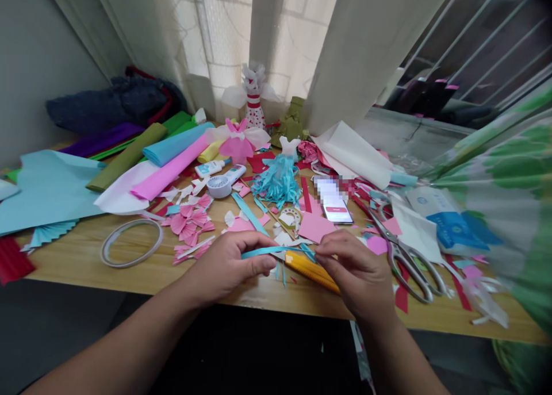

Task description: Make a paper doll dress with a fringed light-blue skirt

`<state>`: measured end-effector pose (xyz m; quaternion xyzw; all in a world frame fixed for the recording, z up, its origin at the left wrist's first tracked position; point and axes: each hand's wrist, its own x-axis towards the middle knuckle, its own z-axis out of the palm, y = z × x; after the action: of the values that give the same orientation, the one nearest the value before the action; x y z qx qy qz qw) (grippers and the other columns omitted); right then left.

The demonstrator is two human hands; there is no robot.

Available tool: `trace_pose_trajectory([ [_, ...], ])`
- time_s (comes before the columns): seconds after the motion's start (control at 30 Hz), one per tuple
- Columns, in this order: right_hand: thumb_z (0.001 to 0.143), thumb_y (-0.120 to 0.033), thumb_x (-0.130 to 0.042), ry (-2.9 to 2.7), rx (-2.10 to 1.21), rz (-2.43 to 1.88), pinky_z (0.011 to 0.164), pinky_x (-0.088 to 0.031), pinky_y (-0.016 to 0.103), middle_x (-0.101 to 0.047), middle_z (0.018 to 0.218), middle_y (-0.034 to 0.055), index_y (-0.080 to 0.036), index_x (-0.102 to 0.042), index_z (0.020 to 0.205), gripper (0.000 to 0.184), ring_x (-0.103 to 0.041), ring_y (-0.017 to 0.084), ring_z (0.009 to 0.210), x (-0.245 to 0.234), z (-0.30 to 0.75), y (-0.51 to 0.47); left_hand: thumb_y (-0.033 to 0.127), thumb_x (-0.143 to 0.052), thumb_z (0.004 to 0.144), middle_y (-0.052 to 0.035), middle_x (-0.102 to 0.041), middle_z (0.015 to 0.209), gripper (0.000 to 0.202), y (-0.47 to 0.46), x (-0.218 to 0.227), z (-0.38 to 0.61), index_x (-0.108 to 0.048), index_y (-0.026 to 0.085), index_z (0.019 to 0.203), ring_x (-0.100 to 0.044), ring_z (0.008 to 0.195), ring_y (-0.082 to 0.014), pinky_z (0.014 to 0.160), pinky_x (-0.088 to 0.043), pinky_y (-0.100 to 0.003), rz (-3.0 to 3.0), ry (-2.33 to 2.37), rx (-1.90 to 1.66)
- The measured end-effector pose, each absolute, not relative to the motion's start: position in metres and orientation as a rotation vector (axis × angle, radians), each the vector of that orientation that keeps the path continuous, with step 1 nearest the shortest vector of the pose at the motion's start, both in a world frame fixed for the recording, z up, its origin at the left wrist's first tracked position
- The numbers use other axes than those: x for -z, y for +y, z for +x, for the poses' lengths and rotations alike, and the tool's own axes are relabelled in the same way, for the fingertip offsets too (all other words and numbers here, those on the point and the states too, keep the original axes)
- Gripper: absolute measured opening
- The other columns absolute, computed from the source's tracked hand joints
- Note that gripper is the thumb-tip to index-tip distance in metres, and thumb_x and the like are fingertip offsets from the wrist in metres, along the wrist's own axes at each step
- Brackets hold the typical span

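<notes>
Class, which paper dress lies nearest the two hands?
The blue dress with the white top and fringed skirt; the pink dress, red-and-white dress and olive dress sit farther back, toward the curtain.

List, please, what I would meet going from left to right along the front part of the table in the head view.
red paper → tape ring → pink paper flower → left hand → blue paper strip → right hand → scissors
</notes>
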<state>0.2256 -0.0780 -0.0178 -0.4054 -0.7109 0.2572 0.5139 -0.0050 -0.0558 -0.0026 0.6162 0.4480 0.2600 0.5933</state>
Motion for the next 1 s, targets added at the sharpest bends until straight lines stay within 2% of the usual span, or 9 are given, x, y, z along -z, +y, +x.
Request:
trace_pose_trajectory([
  [0.13,0.077,0.000,-0.060,-1.750,-0.505,-0.944,0.069,-0.045,0.031,-0.060,0.080,0.0013,-0.024,-0.067,0.088,0.028,-0.057,0.015,0.078,0.015,0.227,-0.078,0.048,-0.063,0.074,-0.0037,-0.065,0.089,0.037,-0.052,0.002,-0.009,-0.068,0.018,0.095,-0.056,0.080,-0.0170,0.069,-0.041,-0.026,1.525,1.012,-0.653],
  [0.33,0.076,0.003,-0.057,-1.894,-0.301,-0.874,0.070,-0.046,0.034,-0.061,0.080,0.0031,-0.022,-0.066,0.092,0.032,-0.057,0.017,0.078,0.006,0.231,-0.070,0.047,-0.042,0.089,-0.0009,-0.062,0.069,0.041,-0.041,-0.001,-0.010,-0.067,0.015,0.087,-0.054,0.064,-0.0128,0.062,-0.041,-0.024,1.700,1.043,-0.581],
  [0.43,0.075,0.003,-0.056,-1.955,-0.244,-0.828,0.066,-0.047,0.033,-0.062,0.079,0.0037,-0.023,-0.066,0.092,0.032,-0.057,0.017,0.075,-0.002,0.233,-0.059,0.039,-0.040,0.091,-0.0030,-0.069,0.089,0.034,-0.027,-0.009,-0.014,-0.067,0.020,0.098,-0.060,0.082,-0.0158,0.076,-0.044,-0.026,1.868,1.009,-0.502],
  [0.53,0.075,0.002,-0.055,-2.021,-0.280,-0.767,0.064,-0.048,0.032,-0.062,0.079,0.0042,-0.023,-0.066,0.091,0.032,-0.058,0.017,0.073,-0.010,0.235,-0.044,0.034,-0.046,0.090,-0.0028,-0.067,0.110,0.030,-0.013,-0.023,-0.012,-0.063,0.025,0.112,-0.060,0.100,-0.0181,0.088,-0.042,-0.029,1.968,0.919,-0.446],
  [0.6,0.077,0.000,-0.055,-2.066,-0.300,-0.738,0.064,-0.048,0.032,-0.063,0.078,0.0043,-0.023,-0.066,0.090,0.029,-0.058,0.017,0.073,-0.015,0.235,-0.032,0.032,-0.051,0.087,-0.0034,-0.068,0.108,0.031,-0.004,-0.031,-0.005,-0.062,0.024,0.115,-0.061,0.097,-0.0181,0.085,-0.043,-0.028,1.926,0.850,-0.401],
  [0.67,0.078,-0.002,-0.054,-2.114,-0.302,-0.730,0.064,-0.048,0.032,-0.063,0.078,0.0045,-0.023,-0.067,0.088,0.026,-0.058,0.017,0.073,-0.018,0.236,-0.021,0.031,-0.058,0.082,-0.0033,-0.071,0.095,0.032,0.002,-0.035,0.007,-0.063,0.022,0.112,-0.063,0.085,-0.0169,0.076,-0.046,-0.026,1.789,0.820,-0.385],
  [0.8,0.079,-0.002,-0.053,-2.154,-0.320,-0.708,0.062,-0.047,0.031,-0.064,0.076,0.0048,-0.022,-0.066,0.085,0.025,-0.058,0.017,0.072,-0.019,0.234,-0.002,0.028,-0.065,0.075,-0.0005,-0.068,0.072,0.023,0.012,-0.030,0.024,-0.068,0.016,0.094,-0.060,0.065,-0.0124,0.060,-0.044,-0.020,1.564,0.915,-0.487],
  [0.9,0.078,0.000,-0.055,-2.115,-0.361,-0.701,0.063,-0.048,0.032,-0.064,0.076,0.0051,-0.022,-0.065,0.085,0.025,-0.058,0.017,0.072,-0.016,0.232,0.007,0.024,-0.065,0.074,0.0005,-0.067,0.066,0.017,0.016,-0.022,0.028,-0.068,0.015,0.087,-0.058,0.060,-0.0113,0.057,-0.043,-0.020,1.580,1.010,-0.555],
  [1.0,0.076,0.001,-0.056,-2.075,-0.412,-0.702,0.063,-0.049,0.032,-0.064,0.077,0.0056,-0.020,-0.065,0.085,0.025,-0.059,0.017,0.072,-0.009,0.231,0.011,0.021,-0.063,0.075,0.0006,-0.069,0.070,0.013,0.018,-0.015,0.029,-0.070,0.017,0.085,-0.059,0.061,-0.0107,0.058,-0.043,-0.020,1.708,1.061,-0.644],
])
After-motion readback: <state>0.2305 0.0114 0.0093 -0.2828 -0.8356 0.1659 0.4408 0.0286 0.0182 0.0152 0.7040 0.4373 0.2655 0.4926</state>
